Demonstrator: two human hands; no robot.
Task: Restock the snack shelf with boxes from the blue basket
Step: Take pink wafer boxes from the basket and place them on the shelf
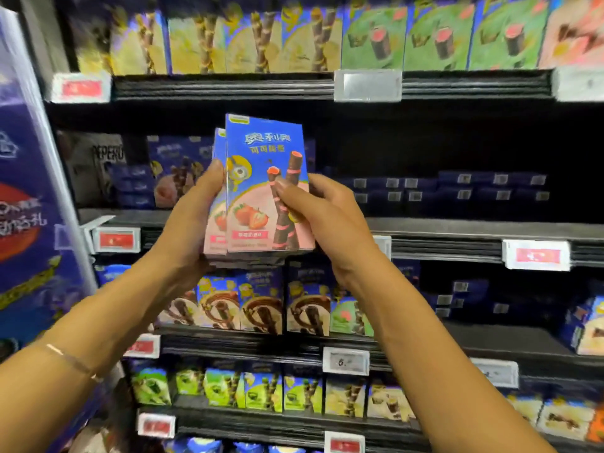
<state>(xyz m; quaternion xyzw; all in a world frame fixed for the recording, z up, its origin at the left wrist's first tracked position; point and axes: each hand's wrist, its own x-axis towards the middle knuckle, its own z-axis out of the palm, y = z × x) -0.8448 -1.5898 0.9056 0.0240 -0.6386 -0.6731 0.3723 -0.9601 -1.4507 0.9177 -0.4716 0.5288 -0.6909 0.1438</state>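
Observation:
I hold a small stack of blue-and-pink strawberry wafer-roll boxes (258,178) upright in front of the second shelf (457,228). My left hand (192,217) grips the stack's left side and bottom, thumb on the front edge. My right hand (313,204) grips its right side, with the thumb lying across the front box. The stack hangs in the air before a dark gap in that shelf. The blue basket is out of view.
Similar snack boxes (255,302) fill the shelves above and below. Flat dark blue boxes (451,188) lie at the back right of the second shelf. A blue display stand (29,207) rises at the left. Price tags (536,255) line the shelf edges.

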